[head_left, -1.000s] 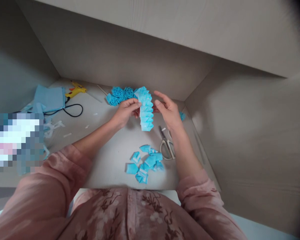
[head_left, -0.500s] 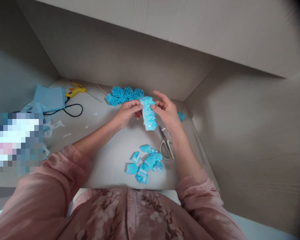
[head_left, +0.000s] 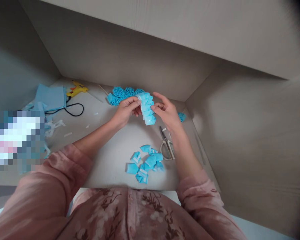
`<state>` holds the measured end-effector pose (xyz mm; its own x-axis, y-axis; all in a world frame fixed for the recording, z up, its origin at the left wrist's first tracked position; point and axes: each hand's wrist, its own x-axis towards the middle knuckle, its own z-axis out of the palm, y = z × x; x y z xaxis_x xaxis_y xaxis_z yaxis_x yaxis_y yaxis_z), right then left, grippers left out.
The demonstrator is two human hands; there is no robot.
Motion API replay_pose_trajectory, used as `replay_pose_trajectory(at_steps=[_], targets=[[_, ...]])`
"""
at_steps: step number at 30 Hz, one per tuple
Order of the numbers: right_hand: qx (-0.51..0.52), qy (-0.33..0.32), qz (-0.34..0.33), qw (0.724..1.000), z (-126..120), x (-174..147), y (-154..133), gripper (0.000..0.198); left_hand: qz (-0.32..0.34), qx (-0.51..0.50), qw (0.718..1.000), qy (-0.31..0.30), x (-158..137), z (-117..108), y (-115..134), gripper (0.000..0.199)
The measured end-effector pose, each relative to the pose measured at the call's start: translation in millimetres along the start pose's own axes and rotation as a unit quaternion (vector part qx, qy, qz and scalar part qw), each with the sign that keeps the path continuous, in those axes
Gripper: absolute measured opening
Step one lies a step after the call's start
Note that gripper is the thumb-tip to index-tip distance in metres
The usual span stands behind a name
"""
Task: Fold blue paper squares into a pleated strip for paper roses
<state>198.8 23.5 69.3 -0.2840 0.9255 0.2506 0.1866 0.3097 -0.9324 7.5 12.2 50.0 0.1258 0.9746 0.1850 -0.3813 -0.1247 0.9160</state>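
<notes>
A strip of overlapping folded blue paper petals point(head_left: 147, 107) is held up over the table, its lower end hanging free. My left hand point(head_left: 128, 107) pinches the strip's left edge near the top, thumb in front and fingers behind. At the right edge, my right hand point(head_left: 166, 111) has its thumb and bent fingers closed on the folded tips, with the index finger raised away. Below lie several loose folded blue petals point(head_left: 150, 161), some with white tape on them. White-handled scissors point(head_left: 167, 146) rest partly behind my right forearm.
Several finished blue paper roses point(head_left: 118, 91) lie at the back, partly hidden by my left hand. Another blue flower point(head_left: 182, 116) is at right. A yellow glue gun point(head_left: 77, 89), its black cord point(head_left: 76, 115) and blue sheets point(head_left: 50, 96) sit back left, near white scraps point(head_left: 56, 125).
The petal strip has risen slightly and tilted, its top leaning left. My right thumb has shifted slightly down along its edge. Both hands stay on it.
</notes>
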Motion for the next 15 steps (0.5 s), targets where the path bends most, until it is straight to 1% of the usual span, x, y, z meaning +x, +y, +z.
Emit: replay_pose_trajectory(at_steps=[4,8,11,15], targets=[[-0.022,0.019,-0.019,0.999,-1.3,1.4,2.5,0.066,-0.015,-0.014,1.000,-0.024,0.0,0.9,-0.3,0.032],[-0.025,0.027,-0.021,0.999,-1.5,0.5,1.1,0.066,0.002,-0.001,0.999,-0.045,1.6,-0.3,-4.9,0.040],[-0.012,0.025,-0.016,0.999,-1.0,0.1,0.8,0.065,0.016,0.002,0.999,-0.043,2.9,-1.9,-7.9,0.041],[0.020,0.019,-0.010,1.000,-1.0,0.2,1.0,0.063,0.037,-0.004,0.999,-0.025,3.6,-3.2,-8.0,0.038]])
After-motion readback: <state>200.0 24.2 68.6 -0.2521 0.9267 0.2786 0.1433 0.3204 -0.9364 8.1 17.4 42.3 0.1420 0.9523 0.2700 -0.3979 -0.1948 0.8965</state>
